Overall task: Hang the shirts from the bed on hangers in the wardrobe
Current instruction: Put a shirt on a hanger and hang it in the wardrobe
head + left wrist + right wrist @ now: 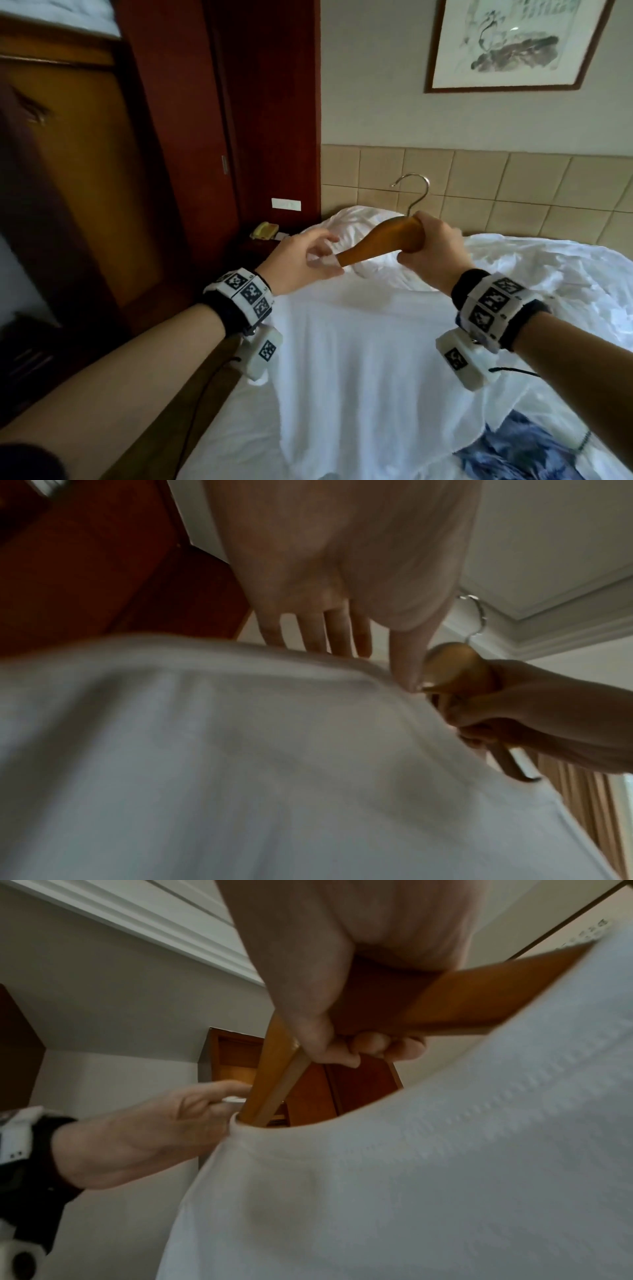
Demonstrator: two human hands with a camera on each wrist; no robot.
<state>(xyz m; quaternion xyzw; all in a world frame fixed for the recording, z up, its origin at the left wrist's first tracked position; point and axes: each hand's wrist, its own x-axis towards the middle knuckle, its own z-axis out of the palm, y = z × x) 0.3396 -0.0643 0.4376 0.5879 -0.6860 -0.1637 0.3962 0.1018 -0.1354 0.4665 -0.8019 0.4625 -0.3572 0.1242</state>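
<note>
right hand [432, 244] is wrapped tight round the middle of the wooden hanger [383, 241] while the left hand [306, 261] pinches the white shirt [352, 359] collar at its 8 o'clock tip, so i'd stretch that neck wide and slide in, above the bed [555, 274].

**Camera placement: three views**

Head view: high, angled forward and down over the bed [342, 394]. Left and right wrist views: very close, looking up along each palm toward the ceiling. All three share the wooden hanger [383, 240] and white shirt [359, 359].
</note>
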